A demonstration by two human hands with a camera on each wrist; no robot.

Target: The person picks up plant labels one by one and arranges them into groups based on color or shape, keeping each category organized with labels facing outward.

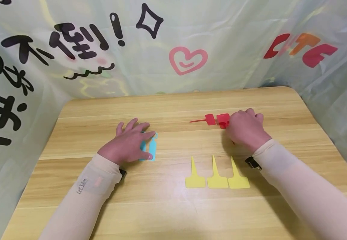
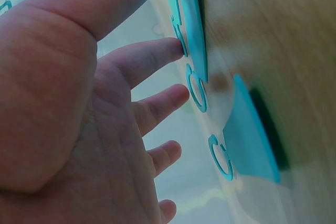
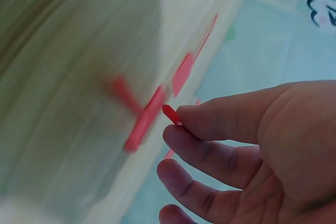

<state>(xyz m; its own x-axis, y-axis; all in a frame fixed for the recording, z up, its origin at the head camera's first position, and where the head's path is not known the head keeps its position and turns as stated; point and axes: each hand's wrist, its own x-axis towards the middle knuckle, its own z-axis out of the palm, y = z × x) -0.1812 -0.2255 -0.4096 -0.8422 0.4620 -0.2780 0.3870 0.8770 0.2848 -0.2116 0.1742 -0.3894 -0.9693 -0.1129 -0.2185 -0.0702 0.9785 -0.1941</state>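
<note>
On the left of the table, my left hand (image 1: pixel 127 144) spreads over light-blue hang tags (image 1: pixel 152 150) with small hook rings. Its thumb and index finger touch the rightmost one in the head view. From the left wrist, another blue tag (image 2: pixel 252 132) lies apart from the fingers. My right hand (image 1: pixel 246 129) pinches a small red piece (image 3: pixel 170 114) between thumb and index finger; the hand hides most of it from above. Beside that hand lie a red tag with a thin tail (image 1: pixel 210 119) and another red tag (image 1: pixel 222 117), partly covered.
Three yellow T-shaped plant labels (image 1: pixel 216 182) lie in a row, stems pointing away, nearer than the right hand. The wooden table (image 1: pixel 161 213) ends at a pale printed curtain (image 1: pixel 230 30) behind and at both sides.
</note>
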